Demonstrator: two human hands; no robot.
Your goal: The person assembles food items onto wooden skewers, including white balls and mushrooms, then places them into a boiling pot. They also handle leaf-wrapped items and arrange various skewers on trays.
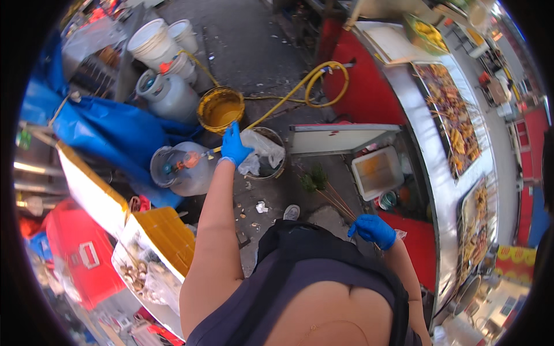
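My left hand [235, 147], in a blue glove, reaches out with its fingers extended and thumb apart, at the near rim of a yellow-coated bucket [221, 110]. A yellow hose [277, 113] runs behind this hand; whether they touch is hidden. Its orange and teal end fitting [190, 160] lies over a translucent plastic tub [192, 184]. To the right of the hand, a bucket [269, 172] holds a crumpled plastic bag [266, 147]. My right hand [373, 231], also blue-gloved, is closed around several thin skewers [335, 200]. Green leafy vegetables [314, 178] sit at their far ends.
A grey gas cylinder [171, 97] and white buckets [151, 43] stand at the upper left. On the right, a metal counter [446, 186] carries trays of skewered food [454, 114]. An open panel [342, 138] juts from it. A foam box [151, 277] holds mushrooms at lower left.
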